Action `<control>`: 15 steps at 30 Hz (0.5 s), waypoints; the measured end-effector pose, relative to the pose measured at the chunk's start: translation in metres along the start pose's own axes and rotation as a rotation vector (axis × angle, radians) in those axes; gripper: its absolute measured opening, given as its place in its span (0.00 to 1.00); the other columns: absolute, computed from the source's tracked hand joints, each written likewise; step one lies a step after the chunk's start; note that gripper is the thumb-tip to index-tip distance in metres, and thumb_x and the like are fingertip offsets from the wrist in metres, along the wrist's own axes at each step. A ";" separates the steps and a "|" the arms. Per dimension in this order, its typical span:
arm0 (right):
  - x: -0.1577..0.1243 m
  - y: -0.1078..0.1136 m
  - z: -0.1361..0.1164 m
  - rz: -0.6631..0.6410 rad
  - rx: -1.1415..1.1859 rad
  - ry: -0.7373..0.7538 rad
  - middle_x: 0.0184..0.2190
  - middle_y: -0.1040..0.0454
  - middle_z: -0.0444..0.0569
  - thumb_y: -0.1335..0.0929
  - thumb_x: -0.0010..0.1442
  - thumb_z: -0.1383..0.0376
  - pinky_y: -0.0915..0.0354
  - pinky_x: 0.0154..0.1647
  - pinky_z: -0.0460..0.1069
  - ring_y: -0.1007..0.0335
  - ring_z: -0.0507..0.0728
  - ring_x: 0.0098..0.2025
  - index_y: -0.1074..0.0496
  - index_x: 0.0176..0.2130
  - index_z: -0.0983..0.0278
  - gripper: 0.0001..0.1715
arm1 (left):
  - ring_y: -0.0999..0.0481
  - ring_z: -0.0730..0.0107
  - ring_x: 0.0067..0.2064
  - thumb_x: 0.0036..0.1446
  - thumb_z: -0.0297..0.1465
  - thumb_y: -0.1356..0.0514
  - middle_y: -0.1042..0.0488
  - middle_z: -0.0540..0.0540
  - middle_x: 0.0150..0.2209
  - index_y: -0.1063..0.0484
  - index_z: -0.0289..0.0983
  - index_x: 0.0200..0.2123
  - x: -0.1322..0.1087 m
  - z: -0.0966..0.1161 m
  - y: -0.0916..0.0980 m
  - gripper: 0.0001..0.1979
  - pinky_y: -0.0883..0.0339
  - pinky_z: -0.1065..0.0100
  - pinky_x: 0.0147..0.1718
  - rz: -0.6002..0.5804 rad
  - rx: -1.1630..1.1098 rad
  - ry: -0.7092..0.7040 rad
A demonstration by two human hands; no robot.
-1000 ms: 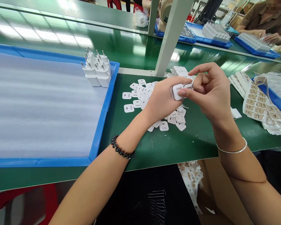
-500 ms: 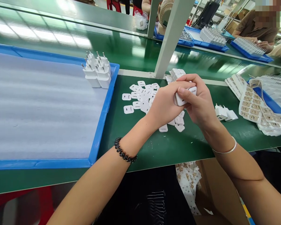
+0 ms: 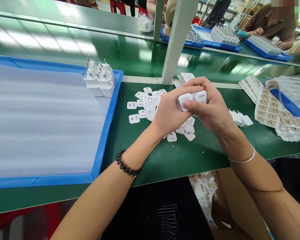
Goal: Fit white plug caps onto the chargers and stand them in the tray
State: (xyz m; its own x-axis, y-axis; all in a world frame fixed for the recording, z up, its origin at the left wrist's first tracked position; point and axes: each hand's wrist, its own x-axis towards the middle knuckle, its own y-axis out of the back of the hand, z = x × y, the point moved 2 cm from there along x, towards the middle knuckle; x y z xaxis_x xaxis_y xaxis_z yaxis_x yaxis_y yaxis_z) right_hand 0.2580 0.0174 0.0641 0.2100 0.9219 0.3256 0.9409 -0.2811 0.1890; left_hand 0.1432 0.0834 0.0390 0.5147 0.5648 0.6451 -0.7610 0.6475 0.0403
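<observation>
White plugs (image 3: 200, 96), two of them visible, smooth and with rounded corners, are in the head view between both hands, above the green table (image 3: 180, 166). The left hand (image 3: 168, 106) is curled around them; the right hand (image 3: 212, 106) also has its fingers bent around them, its thumb lying on the left plug's face. Under and to the left of the hands lie flat white caps (image 3: 134, 118), more than ten, overlapping, so I cannot count them exactly. At left, one shallow blue tray (image 3: 105, 133) with a pale lining (image 3: 40, 126) contains, in its far right corner, a cluster of plugs with metal pins (image 3: 106, 87). At right, two more plugs (image 3: 246, 121) lie near paper sticker strips (image 3: 269, 111).
</observation>
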 end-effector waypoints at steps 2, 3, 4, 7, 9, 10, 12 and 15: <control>-0.003 -0.004 0.000 0.080 -0.040 0.093 0.43 0.25 0.45 0.23 0.58 0.51 0.25 0.46 0.54 0.25 0.57 0.45 0.27 0.42 0.56 0.18 | 0.17 0.65 0.49 0.57 0.23 0.36 0.17 0.46 0.50 0.20 0.37 0.47 -0.002 0.005 -0.004 0.14 0.22 0.65 0.47 0.027 0.037 -0.027; -0.004 -0.005 -0.001 0.124 -0.063 0.143 0.42 0.25 0.45 0.25 0.61 0.50 0.26 0.48 0.54 0.25 0.57 0.45 0.27 0.41 0.56 0.15 | 0.18 0.65 0.49 0.57 0.22 0.37 0.17 0.46 0.50 0.20 0.37 0.47 -0.003 0.008 -0.005 0.15 0.23 0.65 0.47 0.035 0.059 -0.044; -0.005 -0.006 -0.002 0.160 -0.074 0.182 0.41 0.25 0.45 0.27 0.63 0.50 0.27 0.50 0.55 0.25 0.57 0.46 0.27 0.41 0.56 0.15 | 0.18 0.66 0.49 0.58 0.22 0.37 0.17 0.47 0.49 0.20 0.38 0.47 -0.004 0.010 -0.007 0.15 0.23 0.65 0.48 0.044 0.075 -0.066; -0.005 -0.008 -0.004 0.147 -0.006 0.184 0.42 0.24 0.48 0.35 0.67 0.41 0.27 0.52 0.57 0.24 0.60 0.49 0.26 0.44 0.57 0.25 | 0.19 0.65 0.51 0.57 0.21 0.38 0.17 0.46 0.49 0.21 0.38 0.48 -0.007 0.012 -0.012 0.16 0.25 0.64 0.51 0.060 0.043 -0.124; -0.004 -0.007 0.000 0.081 0.072 0.115 0.43 0.23 0.50 0.42 0.67 0.36 0.24 0.46 0.57 0.23 0.61 0.47 0.28 0.50 0.55 0.33 | 0.19 0.63 0.53 0.56 0.22 0.36 0.18 0.46 0.50 0.22 0.38 0.48 -0.007 0.009 -0.012 0.16 0.26 0.62 0.52 0.081 -0.020 -0.094; -0.004 -0.006 0.004 0.057 0.099 0.082 0.45 0.23 0.50 0.43 0.67 0.35 0.23 0.41 0.56 0.22 0.61 0.46 0.30 0.53 0.54 0.34 | 0.19 0.62 0.53 0.56 0.24 0.34 0.18 0.45 0.51 0.22 0.38 0.48 -0.005 0.006 -0.011 0.16 0.26 0.61 0.52 0.097 -0.046 -0.039; -0.002 -0.004 0.015 0.049 0.115 0.069 0.49 0.25 0.52 0.41 0.66 0.35 0.23 0.35 0.54 0.23 0.62 0.47 0.34 0.58 0.53 0.34 | 0.19 0.60 0.52 0.54 0.28 0.32 0.19 0.44 0.51 0.23 0.38 0.49 -0.001 0.003 -0.001 0.18 0.25 0.60 0.51 0.156 -0.080 0.128; 0.002 -0.002 0.035 0.082 -0.074 0.137 0.54 0.29 0.56 0.38 0.65 0.37 0.23 0.33 0.56 0.25 0.65 0.51 0.36 0.60 0.54 0.35 | 0.19 0.60 0.48 0.52 0.30 0.30 0.19 0.43 0.48 0.28 0.37 0.53 0.007 0.012 0.031 0.24 0.25 0.61 0.46 0.259 -0.023 0.347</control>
State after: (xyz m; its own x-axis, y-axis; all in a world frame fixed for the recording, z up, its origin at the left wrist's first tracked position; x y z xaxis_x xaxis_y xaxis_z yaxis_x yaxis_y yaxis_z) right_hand 0.2661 0.0295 0.0320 0.2422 0.8515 0.4651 0.8990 -0.3773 0.2225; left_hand 0.1186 0.1014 0.0535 0.4133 0.8459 0.3372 -0.8755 0.4709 -0.1082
